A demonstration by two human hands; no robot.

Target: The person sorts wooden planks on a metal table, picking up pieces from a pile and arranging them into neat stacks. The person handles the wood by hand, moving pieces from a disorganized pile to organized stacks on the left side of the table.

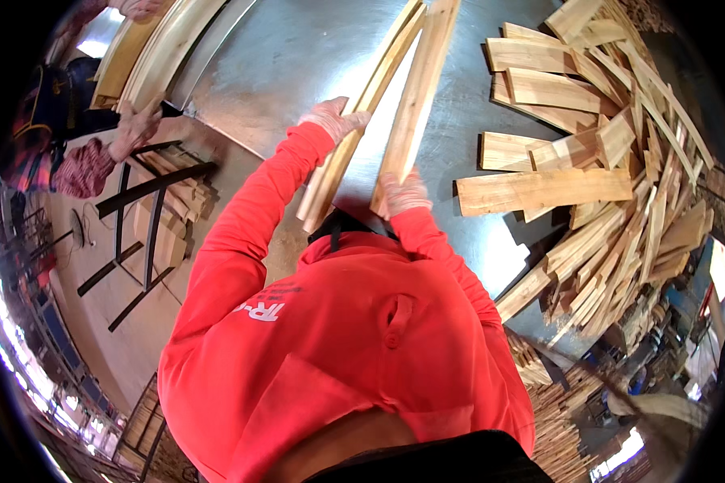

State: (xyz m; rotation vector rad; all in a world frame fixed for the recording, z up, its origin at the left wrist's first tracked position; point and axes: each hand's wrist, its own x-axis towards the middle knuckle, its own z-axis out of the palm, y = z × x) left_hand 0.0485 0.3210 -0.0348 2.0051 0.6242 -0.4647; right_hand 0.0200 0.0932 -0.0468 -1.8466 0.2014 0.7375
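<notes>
My left hand [332, 120] is wrapped round a pair of long, narrow wooden strips [381, 76] lying side by side, with its fingers over their top. To the right, my right hand [405, 196] grips the near end of another long wooden board [417, 88]. That board slants away from me, apart from the left strips at my end and close to them at the far end. Their far ends run out at the top of the view. Part of my right hand's fingers is hidden by the board. Both hands are over a shiny metal table [298, 72].
A heap of loose wooden pieces [544, 191] covers the table's right side. At the far left, another person's hand [134, 127] is beside long boards [169, 52]. A black metal stand [159, 190] is on the floor at left, near stacked wood blocks [169, 233].
</notes>
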